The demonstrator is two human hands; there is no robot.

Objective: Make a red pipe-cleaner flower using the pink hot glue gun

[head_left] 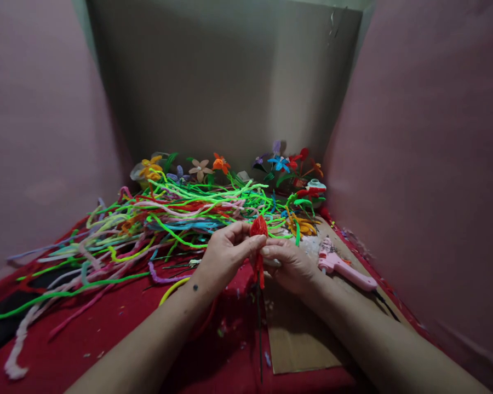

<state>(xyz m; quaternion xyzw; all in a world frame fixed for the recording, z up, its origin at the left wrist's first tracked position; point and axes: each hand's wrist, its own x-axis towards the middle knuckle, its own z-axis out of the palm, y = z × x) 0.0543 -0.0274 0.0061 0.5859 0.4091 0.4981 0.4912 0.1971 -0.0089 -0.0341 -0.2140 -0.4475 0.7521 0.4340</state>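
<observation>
Between my two hands stands a red pipe-cleaner flower bud (258, 225) on a thin dark stem (260, 328) that hangs down toward me. My left hand (227, 253) pinches the bud's base from the left, thumb across its front. From the right, my right hand (290, 262) closes its thumb and fingers on the lower part of the same flower. A red strand end (262, 276) dangles below the fingers along the stem. Parts of the bud's base are hidden behind both thumbs.
A heap of colourful pipe cleaners (181, 213) spreads over the red cloth (119, 328) at left. On the right, a pink glue gun (345, 268) lies on cardboard (299, 345). Finished flowers (201, 169) stand along the back, with pink walls (427, 164) at both sides.
</observation>
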